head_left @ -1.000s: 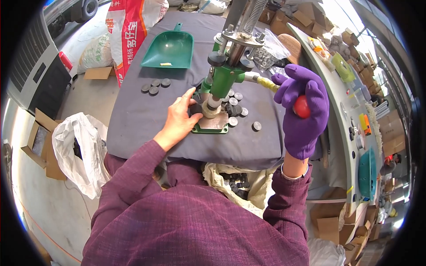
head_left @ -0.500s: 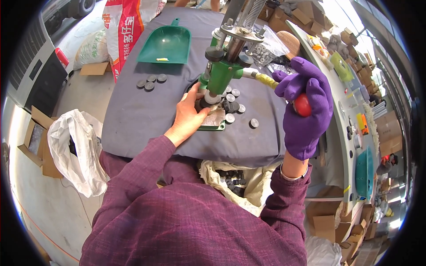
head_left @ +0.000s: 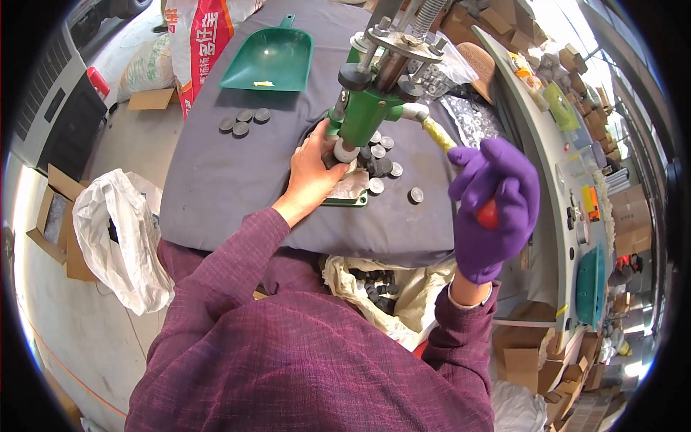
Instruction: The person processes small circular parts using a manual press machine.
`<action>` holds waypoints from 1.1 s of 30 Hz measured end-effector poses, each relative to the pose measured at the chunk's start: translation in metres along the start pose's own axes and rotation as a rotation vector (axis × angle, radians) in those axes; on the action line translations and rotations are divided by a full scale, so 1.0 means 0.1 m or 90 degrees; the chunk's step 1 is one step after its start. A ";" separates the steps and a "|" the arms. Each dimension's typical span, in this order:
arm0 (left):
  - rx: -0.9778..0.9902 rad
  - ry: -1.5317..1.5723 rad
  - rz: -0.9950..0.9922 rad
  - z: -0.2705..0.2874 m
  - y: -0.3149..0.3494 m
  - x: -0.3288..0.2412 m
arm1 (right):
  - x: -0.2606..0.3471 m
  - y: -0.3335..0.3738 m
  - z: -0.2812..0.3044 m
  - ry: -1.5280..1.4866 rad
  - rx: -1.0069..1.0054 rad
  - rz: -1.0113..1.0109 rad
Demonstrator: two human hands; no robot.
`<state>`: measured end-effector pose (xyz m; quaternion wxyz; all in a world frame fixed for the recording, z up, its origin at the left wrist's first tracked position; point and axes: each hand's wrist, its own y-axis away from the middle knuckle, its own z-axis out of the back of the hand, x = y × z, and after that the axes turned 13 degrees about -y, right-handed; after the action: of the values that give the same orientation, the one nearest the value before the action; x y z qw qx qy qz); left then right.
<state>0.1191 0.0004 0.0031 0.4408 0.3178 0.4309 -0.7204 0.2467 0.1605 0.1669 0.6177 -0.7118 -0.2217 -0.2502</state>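
Observation:
A green hand press (head_left: 366, 119) stands on the cloth-covered table (head_left: 237, 194). My bare left hand (head_left: 311, 176) curls round the foot of the press, thumb and fingers closing beside the pale round ram tip (head_left: 346, 150); what sits between them is hidden. In a purple glove, my right hand (head_left: 497, 209) wraps the red ball knob (head_left: 488, 214) of the press lever (head_left: 436, 132), whose arm is bound in yellow. Right of the ram lie several round grey-and-black caps (head_left: 376, 186), with one apart (head_left: 415, 195).
Several dark caps (head_left: 241, 129) lie at the left beside a green dustpan (head_left: 270, 61). An open sack of black parts (head_left: 338, 277) is at the table's front edge, and a white bag (head_left: 119, 245) stands left. A long side table (head_left: 554, 216) runs along the right.
My right hand has come down and a little nearer with the lever knob, its fingers closing further over it. My left hand stays at the press foot.

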 end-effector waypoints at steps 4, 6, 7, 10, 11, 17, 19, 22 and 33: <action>0.024 0.066 0.011 0.06 0.01 -0.08 | -0.30 0.74 0.18 0.142 0.086 0.050; 0.004 0.043 -0.020 0.10 -0.07 -0.06 | -0.38 0.81 0.17 0.121 0.032 0.069; -0.005 0.023 -0.056 0.12 -0.10 -0.04 | -0.38 0.79 0.21 0.143 0.076 0.053; -0.161 -0.149 -0.201 0.17 -0.22 0.22 | -0.30 0.72 0.21 0.160 0.085 0.047; -0.195 -0.294 -0.253 0.24 -0.33 0.18 | -0.18 0.70 0.23 0.157 0.046 0.046; -0.106 -0.757 -0.198 0.94 -0.63 1.19 | -0.13 0.38 -0.02 -0.120 -0.017 -0.118; -0.041 -0.853 -0.128 0.89 -0.69 1.28 | -0.08 0.25 -0.01 -0.134 0.006 -0.140; 0.017 -0.881 -0.150 0.73 -0.76 1.19 | 0.05 0.14 0.05 -0.129 -0.004 -0.119; -0.015 -0.657 -0.278 0.65 -0.44 0.98 | 0.13 0.03 0.01 -0.188 -0.042 -0.134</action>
<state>0.0344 -0.0826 -0.0362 0.4390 -0.1774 0.2233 -0.8520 0.2587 0.1613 0.1719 0.5250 -0.7335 -0.3754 -0.2133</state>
